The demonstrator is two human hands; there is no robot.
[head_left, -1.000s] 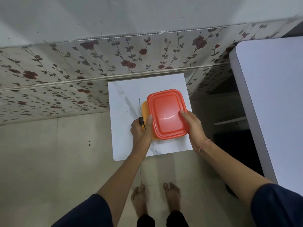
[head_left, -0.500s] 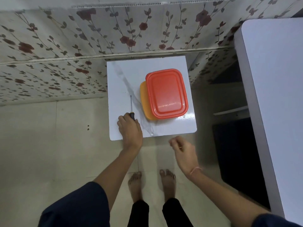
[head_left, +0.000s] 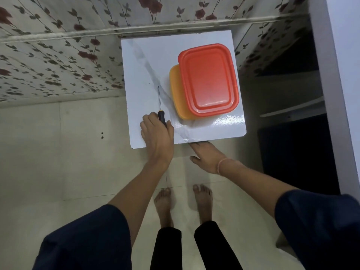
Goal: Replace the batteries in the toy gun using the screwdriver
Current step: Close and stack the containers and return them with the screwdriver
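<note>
Seen from the head camera, looking down: a small white marble-patterned table stands against a wall of floral wallpaper on a pale tiled floor, with a white counter at the right. On the table, an orange-red lidded container sits on a yellow one. The left hand grips the black handle of the screwdriver at the table's near left. Its long axis runs near to far, tip towards the wall. The right hand lies flat-fingered at the table's near edge, fingertips hidden.
</note>
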